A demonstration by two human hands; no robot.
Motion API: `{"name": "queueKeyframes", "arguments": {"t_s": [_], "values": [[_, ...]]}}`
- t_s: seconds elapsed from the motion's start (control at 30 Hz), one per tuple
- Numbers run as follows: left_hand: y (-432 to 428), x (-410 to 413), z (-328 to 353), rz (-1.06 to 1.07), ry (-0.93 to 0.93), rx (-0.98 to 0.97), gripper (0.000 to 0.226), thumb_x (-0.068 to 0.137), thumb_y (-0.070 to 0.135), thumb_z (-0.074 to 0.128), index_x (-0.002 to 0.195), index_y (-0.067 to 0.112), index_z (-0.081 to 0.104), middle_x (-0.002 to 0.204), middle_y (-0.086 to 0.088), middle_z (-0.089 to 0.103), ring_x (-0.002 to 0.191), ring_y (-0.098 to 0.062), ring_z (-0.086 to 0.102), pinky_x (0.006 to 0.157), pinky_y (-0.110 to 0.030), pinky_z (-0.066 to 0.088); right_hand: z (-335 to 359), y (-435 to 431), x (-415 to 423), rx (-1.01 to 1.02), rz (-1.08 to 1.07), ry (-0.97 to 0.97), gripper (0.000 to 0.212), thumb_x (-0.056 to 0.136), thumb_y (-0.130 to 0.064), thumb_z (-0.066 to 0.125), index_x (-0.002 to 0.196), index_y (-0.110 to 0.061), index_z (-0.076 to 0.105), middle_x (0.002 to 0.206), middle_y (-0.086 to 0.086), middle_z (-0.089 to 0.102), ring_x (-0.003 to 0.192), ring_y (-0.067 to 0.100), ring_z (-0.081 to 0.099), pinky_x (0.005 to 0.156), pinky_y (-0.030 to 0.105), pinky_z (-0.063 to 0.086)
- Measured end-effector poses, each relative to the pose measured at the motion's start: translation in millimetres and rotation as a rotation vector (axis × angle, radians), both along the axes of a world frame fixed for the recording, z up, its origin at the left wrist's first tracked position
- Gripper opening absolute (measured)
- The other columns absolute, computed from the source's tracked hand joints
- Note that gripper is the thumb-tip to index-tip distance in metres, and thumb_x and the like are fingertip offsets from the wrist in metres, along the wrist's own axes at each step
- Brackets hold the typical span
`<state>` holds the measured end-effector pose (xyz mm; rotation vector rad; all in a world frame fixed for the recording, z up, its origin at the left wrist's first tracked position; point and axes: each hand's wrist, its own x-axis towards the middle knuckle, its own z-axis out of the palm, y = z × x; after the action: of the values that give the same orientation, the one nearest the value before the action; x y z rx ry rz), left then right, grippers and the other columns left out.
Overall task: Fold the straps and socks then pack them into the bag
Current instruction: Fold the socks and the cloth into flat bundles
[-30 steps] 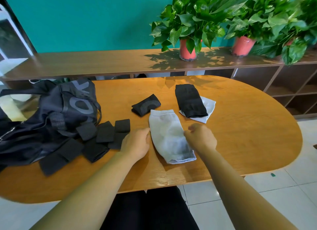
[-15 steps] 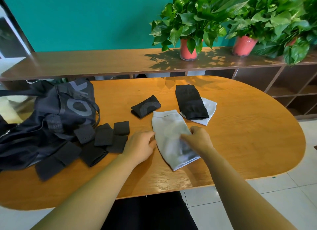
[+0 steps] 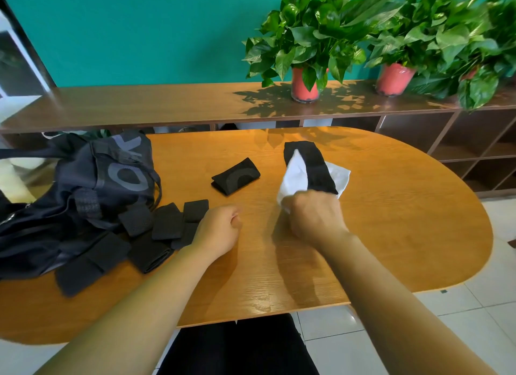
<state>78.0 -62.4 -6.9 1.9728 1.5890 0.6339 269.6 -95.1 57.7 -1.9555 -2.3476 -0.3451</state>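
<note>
Gripping a white sock (image 3: 294, 173) in the right hand (image 3: 312, 215), holding it raised over a flat black sock (image 3: 315, 165) — resting the curled left hand (image 3: 220, 229) on the wooden table (image 3: 391, 221), just beside the black straps (image 3: 167, 225).

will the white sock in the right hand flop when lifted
Likely floppy: the white sock bunches in the grip of the right hand. Probably light, as one hand holds it up. Soft cloth, so unlikely to roll.
</note>
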Motion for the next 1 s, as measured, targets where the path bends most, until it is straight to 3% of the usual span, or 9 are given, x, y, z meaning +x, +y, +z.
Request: {"name": "queueKeyframes", "arguments": {"t_s": [0.1, 0.27, 0.33, 0.4, 0.53, 0.63, 0.73, 0.93, 1.0], "values": [[-1, -3, -4, -0.003, 0.019, 0.005, 0.037, 0.098, 0.011, 0.046, 0.135, 0.013, 0.054, 0.134, -0.006, 0.058, 0.124, -0.023, 0.053, 0.104, -0.038, 0.044, -24, -10, -16, -0.238, 0.01, 0.106, 0.029, 0.092, -0.019, 0.046, 0.116, -0.028, 0.061, 0.106, 0.0, 0.064, 0.096, 0.023, 0.06, 0.066, 0.027, 0.037], [-2, -9, -6, 0.036, 0.055, 0.024, 0.037, 0.1, 0.012, 0.042, 0.134, 0.015, 0.055, 0.131, -0.006, 0.06, 0.12, -0.025, 0.054, 0.098, -0.04, 0.046, -46, -16, -24, -0.443, -0.032, 0.634, 0.039, 0.087, -0.056, 0.053, 0.114, -0.031, 0.066, 0.109, -0.012, 0.068, 0.101, 0.009, 0.06, 0.085, 0.031, 0.05], [-3, -10, -3, 0.029, 0.053, 0.049, 0.037, 0.099, 0.01, 0.042, 0.133, 0.015, 0.056, 0.13, -0.006, 0.06, 0.12, -0.025, 0.054, 0.098, -0.04, 0.047, -44, -15, -13, -0.428, -0.044, 0.839, 0.032, 0.09, -0.05, 0.053, 0.109, -0.029, 0.069, 0.104, -0.011, 0.07, 0.093, 0.007, 0.063, 0.083, 0.033, 0.053], [-8, -8, 3, -0.011, 0.039, 0.075, 0.035, 0.097, 0.006, 0.045, 0.128, 0.017, 0.06, 0.128, -0.002, 0.061, 0.118, -0.019, 0.055, 0.097, -0.034, 0.047, -45, -13, 8, -0.314, -0.064, 0.966, 0.022, 0.093, -0.032, 0.056, 0.109, -0.024, 0.07, 0.104, -0.008, 0.071, 0.09, 0.01, 0.065, 0.083, 0.036, 0.055], [-37, 3, 14, -0.292, 0.048, -0.026, 0.034, 0.085, 0.007, 0.057, 0.112, 0.026, 0.065, 0.128, 0.011, 0.056, 0.12, -0.004, 0.048, 0.099, -0.022, 0.04, -51, -19, 41, -0.288, -0.048, 0.928, 0.04, 0.087, 0.002, 0.048, 0.106, -0.024, 0.071, 0.104, -0.012, 0.07, 0.101, 0.006, 0.063, 0.091, 0.033, 0.053], [-52, 9, 8, -0.447, 0.15, -0.088, 0.039, 0.074, 0.032, 0.069, 0.112, 0.033, 0.062, 0.126, 0.017, 0.052, 0.116, -0.001, 0.046, 0.099, -0.027, 0.043, -59, -26, 47, -0.36, -0.016, 0.915, 0.045, 0.084, 0.007, 0.049, 0.106, -0.024, 0.072, 0.108, -0.011, 0.069, 0.105, 0.005, 0.062, 0.092, 0.03, 0.052], [-59, 7, -2, -0.48, 0.289, -0.087, 0.058, 0.065, 0.057, 0.076, 0.116, 0.037, 0.058, 0.134, 0.021, 0.042, 0.121, 0.0, 0.038, 0.101, -0.026, 0.038, -73, -35, 49, -0.446, -0.006, 0.954, 0.034, 0.083, -0.001, 0.06, 0.101, -0.027, 0.074, 0.103, -0.014, 0.071, 0.097, 0.004, 0.064, 0.089, 0.032, 0.053], [-70, -2, -12, -0.384, 0.175, 0.062, 0.017, 0.08, 0.03, 0.066, 0.097, 0.027, 0.066, 0.113, 0.011, 0.064, 0.1, -0.007, 0.058, 0.083, -0.034, 0.051, -79, -57, 45, -0.577, -0.001, 1.017, 0.045, 0.074, -0.006, 0.068, 0.106, -0.036, 0.069, 0.11, -0.016, 0.064, 0.108, 0.012, 0.058, 0.087, 0.035, 0.055], [-74, -5, -12, -0.325, 0.076, 0.022, 0.005, 0.084, 0.027, 0.064, 0.088, 0.026, 0.066, 0.093, 0.009, 0.068, 0.079, -0.004, 0.059, 0.066, -0.028, 0.05, -73, -67, 39, -0.646, -0.005, 1.037, 0.052, 0.07, -0.005, 0.071, 0.112, -0.037, 0.065, 0.112, -0.013, 0.059, 0.106, 0.016, 0.058, 0.082, 0.034, 0.057]]}}
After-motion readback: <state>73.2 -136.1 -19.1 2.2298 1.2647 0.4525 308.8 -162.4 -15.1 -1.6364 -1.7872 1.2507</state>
